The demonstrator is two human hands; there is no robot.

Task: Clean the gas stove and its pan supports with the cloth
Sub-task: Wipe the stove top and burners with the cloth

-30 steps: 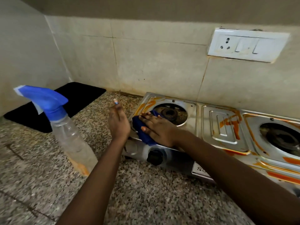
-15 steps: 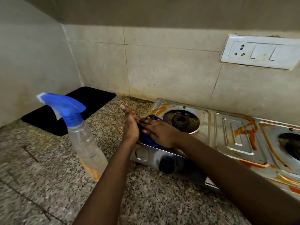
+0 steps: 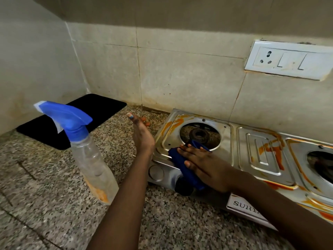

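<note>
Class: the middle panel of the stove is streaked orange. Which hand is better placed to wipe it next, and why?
The right hand: it already presses the blue cloth flat on the stove, nearer the streaked middle panel. The left hand stands empty at the stove's left edge.

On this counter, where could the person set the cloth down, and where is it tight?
Bare speckled granite counter lies in front of the black mat and left of the clear spray bottle with a blue trigger; more shows near the front edge. Tight: between bottle and steel gas stove, where the left hand stands and the right hand presses the blue cloth.
</note>
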